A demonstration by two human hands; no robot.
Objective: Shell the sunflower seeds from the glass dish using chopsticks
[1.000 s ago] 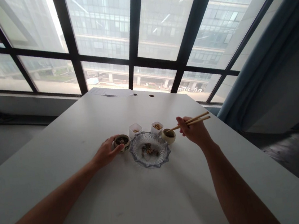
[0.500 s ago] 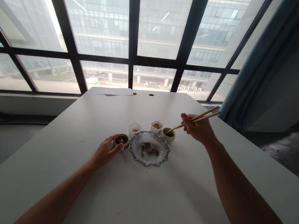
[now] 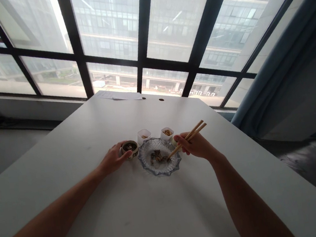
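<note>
My left hand (image 3: 113, 157) is wrapped round the side of a small round pot (image 3: 130, 149) with dark contents, which stands on the table. In my right hand (image 3: 192, 144) is a pair of chopsticks (image 3: 189, 136). Their tips reach down into a scalloped clear glass bowl (image 3: 161, 170), at the right edge of a small heap of dark, striped, seed-like pieces (image 3: 157, 156). A pale pot (image 3: 174, 141) to the right of the bowl is mostly hidden behind my right hand.
Behind the bowl stand two small white cups, the left cup (image 3: 144, 135) with a few bits and the right cup (image 3: 167, 132) with yellowish-brown pieces. Papers (image 3: 119, 95) lie at the far end of the white table (image 3: 100, 210), near the windows. A blue curtain (image 3: 272, 62) hangs at right.
My right hand has moved left with the chopsticks, whose tips went from the pale pot into the glass bowl. My left hand stays on its pot.
</note>
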